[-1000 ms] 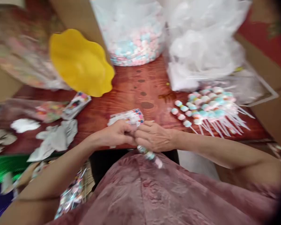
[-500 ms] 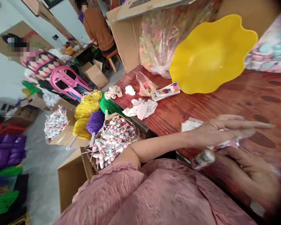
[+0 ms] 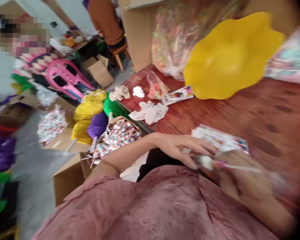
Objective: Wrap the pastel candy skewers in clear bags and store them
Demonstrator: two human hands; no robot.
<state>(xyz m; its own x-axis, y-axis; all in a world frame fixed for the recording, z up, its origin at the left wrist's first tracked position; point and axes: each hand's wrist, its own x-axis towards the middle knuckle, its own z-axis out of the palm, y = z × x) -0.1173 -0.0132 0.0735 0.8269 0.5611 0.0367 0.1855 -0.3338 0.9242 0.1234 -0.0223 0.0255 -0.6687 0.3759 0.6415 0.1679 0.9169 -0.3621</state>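
Note:
My right hand (image 3: 250, 178), blurred by motion, is closed around a wrapped lollipop (image 3: 206, 162) with a white head. Its pale stick runs across the fingers toward the right. Beside the lollipop's head is my left hand (image 3: 180, 146), its thumb and fingers apart; whether it touches the candy is unclear. Just beyond both hands, a flat white printed packet (image 3: 222, 139) with dark and red marks lies on the reddish wooden table (image 3: 175, 123).
A yellow wavy-edged bowl (image 3: 222, 60) stands at the back, near a big clear bag of colourful sweets (image 3: 170, 43). Crumpled pale gloves (image 3: 151, 112) and a long packet (image 3: 178, 95) lie on the table. Boxed lollipops (image 3: 120, 136) and bead strands (image 3: 90, 110) stand left.
My left hand has drawn back to the left, from above the right hand to beside the lollipop. The lollipop is turned, showing its stick. The view has shifted slightly.

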